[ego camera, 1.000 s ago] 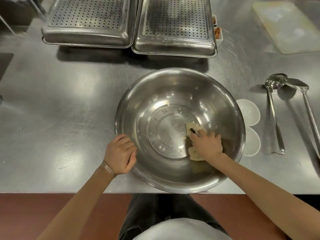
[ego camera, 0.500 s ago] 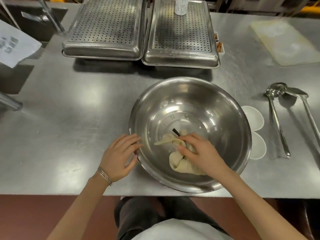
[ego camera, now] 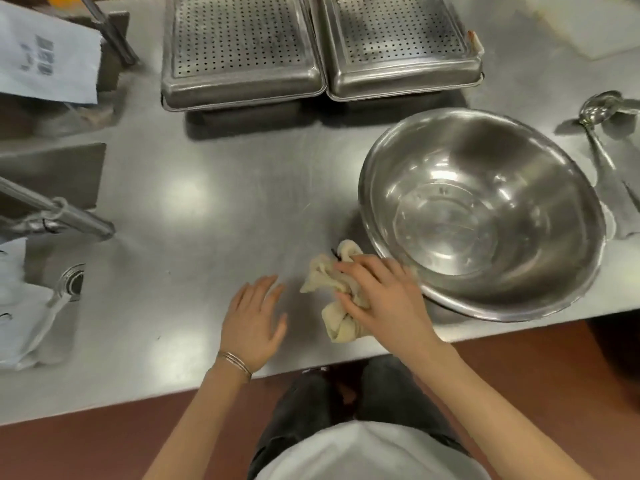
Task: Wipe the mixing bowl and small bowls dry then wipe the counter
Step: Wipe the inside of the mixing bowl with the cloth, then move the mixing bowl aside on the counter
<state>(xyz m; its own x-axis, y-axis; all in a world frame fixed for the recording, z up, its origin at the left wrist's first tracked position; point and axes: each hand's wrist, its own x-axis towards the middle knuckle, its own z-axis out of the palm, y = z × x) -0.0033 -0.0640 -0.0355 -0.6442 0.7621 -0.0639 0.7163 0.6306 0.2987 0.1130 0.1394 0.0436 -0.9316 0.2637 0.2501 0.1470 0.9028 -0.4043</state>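
Note:
A large steel mixing bowl [ego camera: 485,216] stands on the steel counter [ego camera: 214,209] at the right, with nothing inside it. Just left of the bowl lies a crumpled beige cloth [ego camera: 332,306], and my right hand [ego camera: 384,299] presses down on it with fingers curled over the folds. My left hand [ego camera: 254,320] hovers flat over the counter beside the cloth, fingers straight, holding nothing. The small white bowls are out of view behind the mixing bowl.
Two upturned perforated steel trays [ego camera: 242,50] [ego camera: 401,43] sit at the back. A ladle [ego camera: 599,133] lies at the far right. A sink with a faucet [ego camera: 55,209] is at the left, with white paper [ego camera: 45,53] above it. A cutting board [ego camera: 588,22] is at the back right.
My right hand has carried the cloth out of the mixing bowl onto the counter to its left. My left hand has let go of the bowl's rim. The view has swung left.

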